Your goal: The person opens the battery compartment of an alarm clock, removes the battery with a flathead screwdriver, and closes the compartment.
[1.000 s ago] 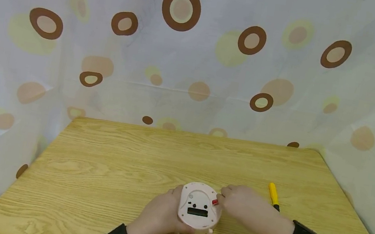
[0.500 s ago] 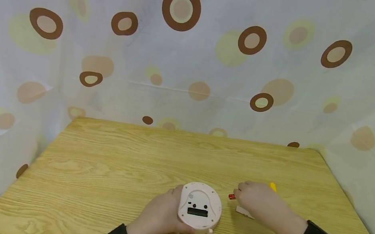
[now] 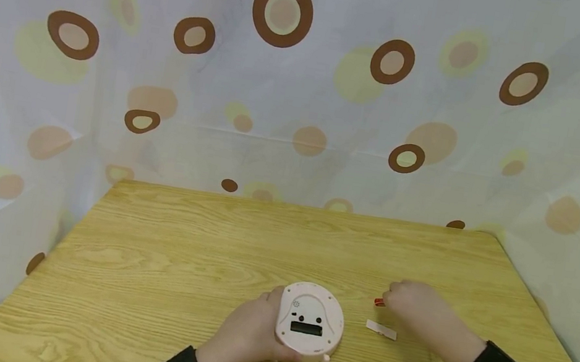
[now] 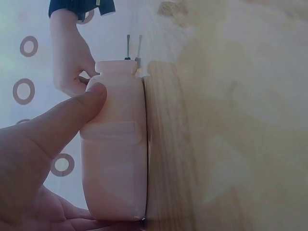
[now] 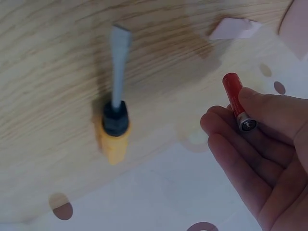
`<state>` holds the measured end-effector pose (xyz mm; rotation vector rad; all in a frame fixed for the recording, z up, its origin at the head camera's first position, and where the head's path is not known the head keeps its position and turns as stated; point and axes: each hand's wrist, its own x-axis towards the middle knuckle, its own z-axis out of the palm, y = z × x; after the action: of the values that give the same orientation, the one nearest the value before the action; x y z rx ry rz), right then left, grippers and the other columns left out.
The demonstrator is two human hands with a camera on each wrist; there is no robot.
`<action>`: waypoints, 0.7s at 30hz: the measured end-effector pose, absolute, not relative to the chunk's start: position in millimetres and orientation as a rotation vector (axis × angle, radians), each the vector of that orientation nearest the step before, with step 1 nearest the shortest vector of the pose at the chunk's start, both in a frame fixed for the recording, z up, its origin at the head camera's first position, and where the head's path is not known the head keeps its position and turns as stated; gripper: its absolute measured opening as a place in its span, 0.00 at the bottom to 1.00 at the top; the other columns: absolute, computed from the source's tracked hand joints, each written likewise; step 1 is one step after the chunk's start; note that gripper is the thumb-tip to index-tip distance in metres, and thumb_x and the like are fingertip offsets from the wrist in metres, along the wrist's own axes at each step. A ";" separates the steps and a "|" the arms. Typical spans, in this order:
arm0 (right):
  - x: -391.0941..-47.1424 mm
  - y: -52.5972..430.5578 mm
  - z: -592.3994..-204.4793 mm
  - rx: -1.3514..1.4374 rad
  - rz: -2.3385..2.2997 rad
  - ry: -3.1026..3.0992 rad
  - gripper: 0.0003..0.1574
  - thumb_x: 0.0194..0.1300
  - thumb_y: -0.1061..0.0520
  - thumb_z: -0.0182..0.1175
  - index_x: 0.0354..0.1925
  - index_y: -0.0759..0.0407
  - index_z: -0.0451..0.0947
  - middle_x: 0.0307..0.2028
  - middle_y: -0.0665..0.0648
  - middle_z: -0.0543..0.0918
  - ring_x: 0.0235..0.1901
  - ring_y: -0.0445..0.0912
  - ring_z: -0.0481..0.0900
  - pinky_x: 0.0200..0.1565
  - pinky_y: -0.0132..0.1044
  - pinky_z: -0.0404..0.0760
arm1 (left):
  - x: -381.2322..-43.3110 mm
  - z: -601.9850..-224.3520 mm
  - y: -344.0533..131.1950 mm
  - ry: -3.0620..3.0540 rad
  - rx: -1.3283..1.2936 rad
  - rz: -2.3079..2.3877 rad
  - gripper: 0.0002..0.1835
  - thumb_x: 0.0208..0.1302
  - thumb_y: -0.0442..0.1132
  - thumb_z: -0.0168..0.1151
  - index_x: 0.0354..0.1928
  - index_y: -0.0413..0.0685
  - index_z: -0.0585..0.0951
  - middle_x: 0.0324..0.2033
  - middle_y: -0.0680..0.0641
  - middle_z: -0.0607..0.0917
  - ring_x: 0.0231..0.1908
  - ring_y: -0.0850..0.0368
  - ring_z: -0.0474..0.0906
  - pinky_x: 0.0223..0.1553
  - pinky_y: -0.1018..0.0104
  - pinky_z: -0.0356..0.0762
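My left hand (image 3: pixel 248 325) grips the side of a round pale pink device (image 3: pixel 313 300) on the table. Its upturned face has a bare black battery slot (image 3: pixel 306 328), two dark knobs and a small foot at the edge. In the left wrist view my thumb presses one side of the device (image 4: pixel 113 163), with fingers on the other. Right of it, my right hand (image 3: pixel 418 316) pinches a red battery (image 5: pixel 235 94) between thumb and fingers, its silver end showing in the right wrist view. Between hand and device lies a pale pink strip-shaped battery cover (image 3: pixel 381 330).
A screwdriver (image 5: pixel 115 120) with a yellow and black handle lies on the wooden table (image 3: pixel 189 253) close to my right hand, which hides it in the head view. A patterned cloth (image 3: pixel 304 83) hangs behind the table and along both sides.
My right hand has carried the battery rightward, away from the device. The battery cover now shows fully, and the screwdriver has gone behind the hand. My left hand and the device stay put.
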<state>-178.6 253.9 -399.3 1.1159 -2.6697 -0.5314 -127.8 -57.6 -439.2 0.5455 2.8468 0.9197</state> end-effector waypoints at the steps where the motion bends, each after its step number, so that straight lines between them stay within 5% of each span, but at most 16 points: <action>1: -179.2 255.4 -400.5 1.104 -0.535 -2.671 0.16 0.51 0.69 0.80 0.25 0.54 0.83 0.24 0.50 0.79 0.24 0.44 0.77 0.29 0.35 0.81 | -127.9 -439.3 -57.6 2.847 0.543 0.917 0.62 0.36 0.59 0.91 0.71 0.38 0.71 0.55 0.41 0.87 0.52 0.48 0.87 0.51 0.58 0.85; 21: -181.6 266.8 -420.8 0.938 -0.505 -2.701 0.18 0.58 0.63 0.77 0.22 0.49 0.79 0.20 0.48 0.77 0.21 0.38 0.73 0.23 0.33 0.76 | -127.9 -439.6 -58.0 2.847 0.536 0.909 0.62 0.37 0.59 0.90 0.71 0.36 0.70 0.56 0.41 0.86 0.53 0.48 0.86 0.51 0.58 0.85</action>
<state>-181.6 266.8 -420.8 0.9379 -2.7014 -0.5046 -127.9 -58.0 -439.6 0.5358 2.8468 0.9085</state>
